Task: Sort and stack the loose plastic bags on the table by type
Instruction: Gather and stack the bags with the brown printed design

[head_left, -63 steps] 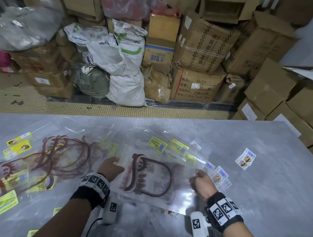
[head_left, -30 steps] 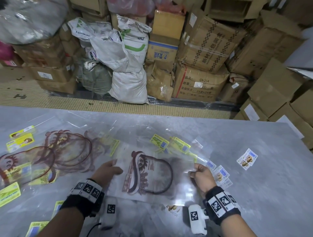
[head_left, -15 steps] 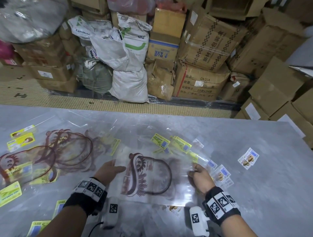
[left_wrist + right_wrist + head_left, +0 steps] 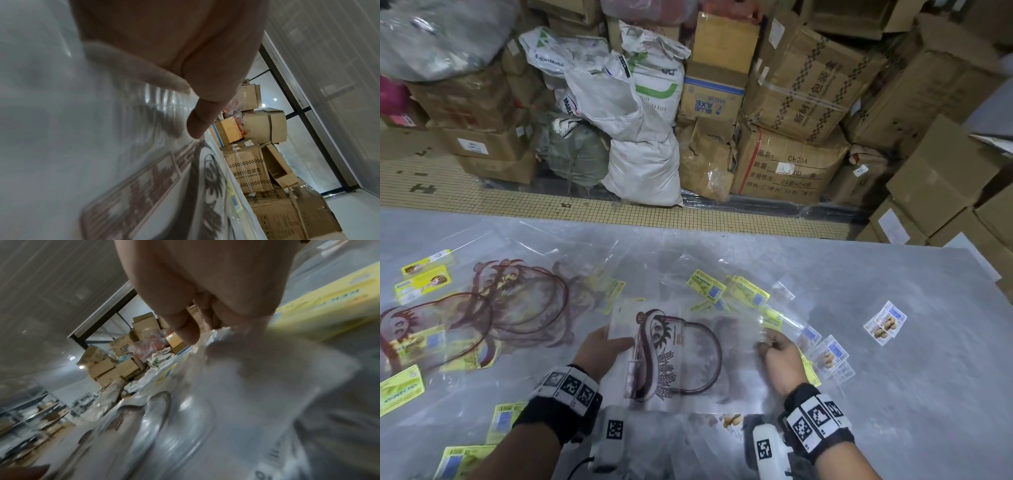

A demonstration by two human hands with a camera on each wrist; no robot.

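We hold one clear bag with the dark red arch print (image 4: 674,356) by its two short sides, just above the counter (image 4: 893,394). Our left hand (image 4: 599,349) makes its grip on the left edge, thumb on top and the fingers under the film. Our right hand (image 4: 779,356) is clenched on the right edge, pinching it. We judge that two grips keep the thin film stretched flat, so it can go straight onto its own kind. Well to the left of the left grip lies the pile of same-print bags (image 4: 493,308). Just beyond the right grip lie yellow-label bags (image 4: 726,291), a different type.
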